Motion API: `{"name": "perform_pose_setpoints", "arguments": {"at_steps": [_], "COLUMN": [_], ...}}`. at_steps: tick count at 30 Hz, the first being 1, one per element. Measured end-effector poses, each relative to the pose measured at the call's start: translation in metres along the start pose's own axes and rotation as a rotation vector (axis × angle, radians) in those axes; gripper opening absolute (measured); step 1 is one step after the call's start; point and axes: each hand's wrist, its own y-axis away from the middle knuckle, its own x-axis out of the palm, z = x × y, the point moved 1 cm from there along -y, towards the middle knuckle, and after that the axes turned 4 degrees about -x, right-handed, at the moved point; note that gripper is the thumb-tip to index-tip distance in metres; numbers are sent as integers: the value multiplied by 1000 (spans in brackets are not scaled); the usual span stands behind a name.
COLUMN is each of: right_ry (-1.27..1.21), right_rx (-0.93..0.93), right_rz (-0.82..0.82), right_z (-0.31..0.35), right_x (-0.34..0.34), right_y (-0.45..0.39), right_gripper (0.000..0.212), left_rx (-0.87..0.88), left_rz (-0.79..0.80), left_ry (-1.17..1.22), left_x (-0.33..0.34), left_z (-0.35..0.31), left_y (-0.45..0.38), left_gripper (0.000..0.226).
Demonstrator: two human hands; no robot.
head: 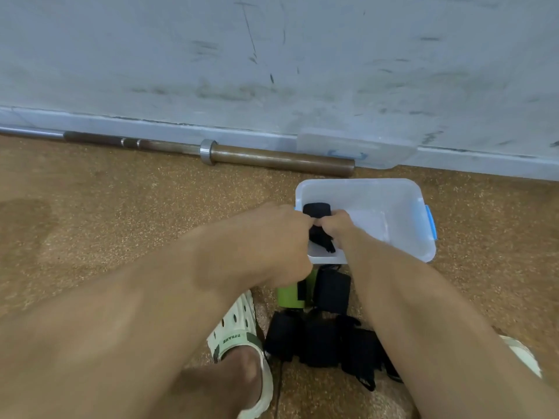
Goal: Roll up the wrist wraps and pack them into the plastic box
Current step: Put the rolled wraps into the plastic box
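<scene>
Centre of the frame, above the near left corner of a translucent white plastic storage box [402, 195] with blue side latches: left hand [284, 234] and right hand [337, 226] close together, fingers of both curled around a black fabric wrist wrap [317, 228], apparently mid-roll. Exact finger placement hard to tell, thumbs and fingertips being hidden by the knuckles. Rolled part of the wrap showing just past the hands at the box's far left side; loose tail end hanging below them toward the box floor.

Lower centre, on speckled brown rubber flooring [121, 207]: a heap of further black wrist wraps [329, 340] beside a lime-green wrap [292, 294], all unpacked, lying between pale green perforated clogs [239, 334].

Along the wall at upper left: a brown steel barbell [272, 158]; the box's clear lid [357, 149] leaning at upper centre.

Likely risks from here: roll springing loose if released before the closing strap is fastened; dangling tail catching on the box rim; a slack roll taking up too much room, leaving too little space for the pile outside.
</scene>
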Motion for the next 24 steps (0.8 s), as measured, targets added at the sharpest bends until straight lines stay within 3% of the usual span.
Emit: {"name": "perform_pose_setpoints", "arguments": {"at_steps": [5, 8, 12, 15, 20, 24], "right_ry": [162, 342, 35, -104, 32, -40], "right_rx": [-53, -243, -535, -631, -384, -16], "right_rz": [87, -79, -434, -460, -314, -218], "right_z": [17, 36, 38, 8, -82, -125], "right_x": [-15, -30, -37, -28, -13, -7], "right_y": [14, 38, 106, 163, 179, 154], "right_gripper": [50, 46, 18, 6, 6, 60], "left_rx": [58, 51, 7, -46, -84, -95], "left_rz": [14, 77, 122, 145, 96, 37], "left_ry": [13, 26, 35, 42, 51, 53], "left_x": [9, 12, 24, 33, 34, 43], "left_z": [5, 10, 14, 15, 5, 13], "left_y": [-3, -14, -39, -56, -72, -95], "left_gripper": [52, 60, 70, 75, 65, 51]}}
